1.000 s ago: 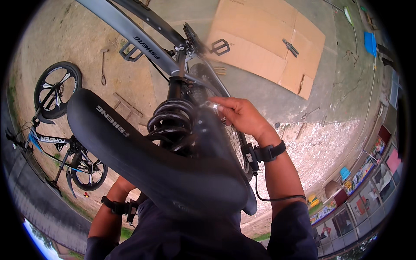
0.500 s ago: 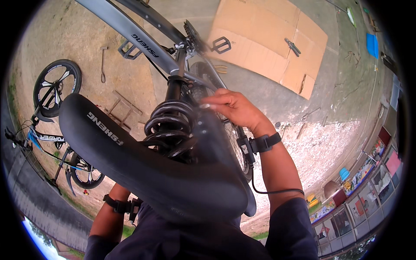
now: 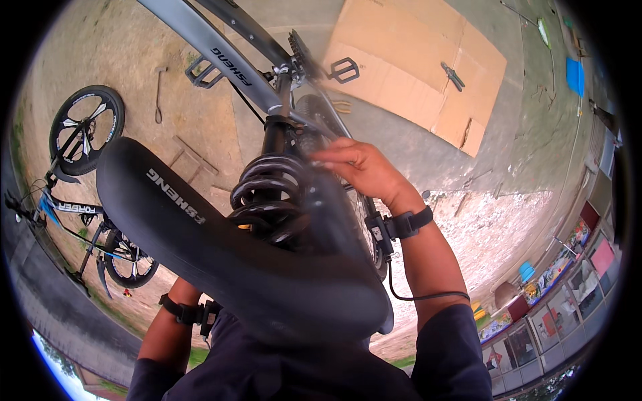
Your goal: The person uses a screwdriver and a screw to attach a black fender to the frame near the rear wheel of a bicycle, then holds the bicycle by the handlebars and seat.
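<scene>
A black bicycle saddle (image 3: 200, 234) fills the middle of the view, its lower end and right side smeared by motion. Thick black coil springs (image 3: 267, 194) sit in the gap between its two sides, below the seat post (image 3: 274, 139). My right hand (image 3: 361, 170) is at the upper end of the saddle's right side, its fingers together and bent over that edge, slightly blurred. The saddle hides my left hand; only my left forearm (image 3: 170, 327) with a strapped device shows. Beyond the post extends the grey bicycle frame (image 3: 207, 47) with its pedals (image 3: 343, 70).
A flat cardboard sheet (image 3: 394, 73) lies at the far right with pliers (image 3: 453, 76) on it. Another bicycle (image 3: 83, 207) lies at the left. A wooden piece (image 3: 194, 159) and a long-handled tool (image 3: 159, 97) rest on the ground. A cable (image 3: 428, 297) runs along my right forearm.
The saddle, springs and grey frame have shifted slightly to the right in the view. My right hand stays at the same edge of the saddle.
</scene>
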A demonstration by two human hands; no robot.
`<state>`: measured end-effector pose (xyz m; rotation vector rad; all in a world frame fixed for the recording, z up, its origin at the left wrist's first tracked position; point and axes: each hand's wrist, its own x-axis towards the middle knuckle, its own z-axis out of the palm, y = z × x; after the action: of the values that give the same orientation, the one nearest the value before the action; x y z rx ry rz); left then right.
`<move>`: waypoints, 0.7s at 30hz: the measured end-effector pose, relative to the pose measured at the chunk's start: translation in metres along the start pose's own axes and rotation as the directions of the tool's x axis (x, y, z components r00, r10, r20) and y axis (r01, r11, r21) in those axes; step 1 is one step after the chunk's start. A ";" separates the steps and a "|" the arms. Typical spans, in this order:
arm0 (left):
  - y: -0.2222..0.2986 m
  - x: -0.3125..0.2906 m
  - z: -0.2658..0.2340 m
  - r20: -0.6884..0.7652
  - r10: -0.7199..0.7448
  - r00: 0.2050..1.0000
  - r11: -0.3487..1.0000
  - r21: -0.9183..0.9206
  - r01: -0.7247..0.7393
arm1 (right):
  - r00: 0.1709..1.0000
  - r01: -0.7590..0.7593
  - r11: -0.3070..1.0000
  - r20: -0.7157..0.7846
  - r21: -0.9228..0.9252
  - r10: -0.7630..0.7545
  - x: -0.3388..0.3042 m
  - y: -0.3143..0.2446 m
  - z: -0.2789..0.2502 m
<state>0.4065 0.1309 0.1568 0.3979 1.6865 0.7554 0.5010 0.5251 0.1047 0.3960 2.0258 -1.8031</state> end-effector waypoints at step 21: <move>-0.033 -0.055 -0.068 -0.244 -0.005 0.970 0.975 -0.216 -0.050 | 0.938 -0.326 0.937 -0.075 0.128 0.337 0.024 -0.070 0.094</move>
<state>0.3596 0.0546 0.1824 0.1734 1.8037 1.0312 0.4574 0.4222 0.1463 0.8221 1.7885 -1.7176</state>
